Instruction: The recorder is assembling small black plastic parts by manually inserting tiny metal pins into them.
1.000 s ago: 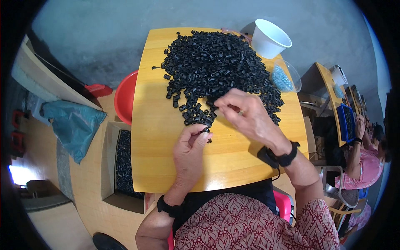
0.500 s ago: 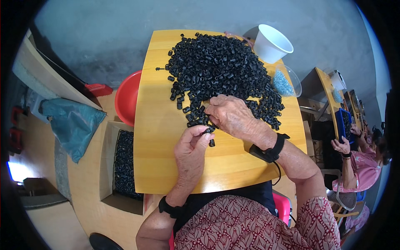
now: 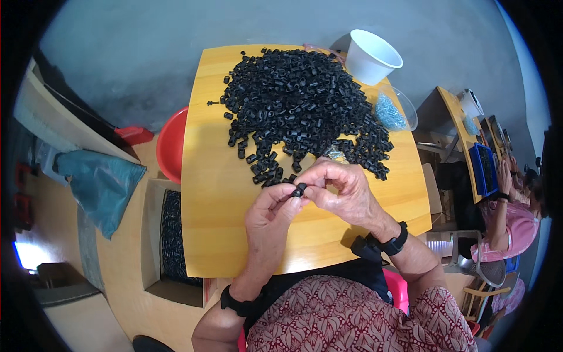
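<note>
My left hand pinches a small black plastic part between thumb and fingertips, just in front of the heap. From the other side my right hand closes thumb and forefinger on the same part, so the fingertips of both hands nearly meet. Whether a second small piece is in the right fingertips cannot be made out. Beyond the hands spreads a large heap of black plastic parts, with several loose ones near my left fingers. A few small metal pieces lie at the heap's near edge, behind my right hand.
On the yellow table stand a white bucket and a clear bowl of silvery-blue small pieces. Left of it are a red basin and a carton of dark parts. At the right, another person sits beside a blue tray.
My right hand has come back from the heap's edge to the part in my left fingers, uncovering the small metal pieces. The left hand stays nearly in place.
</note>
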The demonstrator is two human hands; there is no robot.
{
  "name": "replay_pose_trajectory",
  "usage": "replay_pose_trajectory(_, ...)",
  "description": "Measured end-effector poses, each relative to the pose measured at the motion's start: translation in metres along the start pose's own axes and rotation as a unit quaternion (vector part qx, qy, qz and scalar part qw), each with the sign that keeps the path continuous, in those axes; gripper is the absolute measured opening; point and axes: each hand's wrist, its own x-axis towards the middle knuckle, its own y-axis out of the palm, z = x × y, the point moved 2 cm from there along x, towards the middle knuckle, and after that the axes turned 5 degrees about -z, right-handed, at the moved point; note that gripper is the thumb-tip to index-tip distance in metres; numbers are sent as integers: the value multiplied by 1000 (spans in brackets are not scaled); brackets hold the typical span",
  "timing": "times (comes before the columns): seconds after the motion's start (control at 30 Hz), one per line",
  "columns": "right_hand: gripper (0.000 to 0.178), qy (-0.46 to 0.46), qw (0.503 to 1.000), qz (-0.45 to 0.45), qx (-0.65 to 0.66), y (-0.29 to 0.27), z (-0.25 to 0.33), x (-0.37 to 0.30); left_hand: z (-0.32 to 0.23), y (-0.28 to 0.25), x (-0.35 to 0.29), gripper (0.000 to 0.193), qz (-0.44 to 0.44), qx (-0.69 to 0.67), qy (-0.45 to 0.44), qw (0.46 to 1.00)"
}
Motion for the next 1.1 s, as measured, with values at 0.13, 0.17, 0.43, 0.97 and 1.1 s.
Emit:
replay_pose_trajectory(0.13, 17, -45, 998, -2, -40, -4, 2, -9, 5, 3, -5, 21, -5, 2, -13, 1000)
replay_pose_trajectory(0.17, 18, -60, 996, 1, -61, -6, 5, -10, 8, 3, -6, 21, -4, 4, -14, 1000)
replay_pose_trajectory(0.43, 23, -258, 933, -21, -250, -9, 35, -26, -5, 12, -14, 22, 17, 71, 20, 997)
replay_pose_trajectory(0.97, 14, -85, 991, -75, -70, -40, 25, -44, -1, 44, -13, 23, 64, 71, 5, 995)
replay_pose_trajectory(1.1, 13, -70, 992, -89, -49, -48, 18, -47, 3, 51, -11, 22, 63, 62, 10, 996)
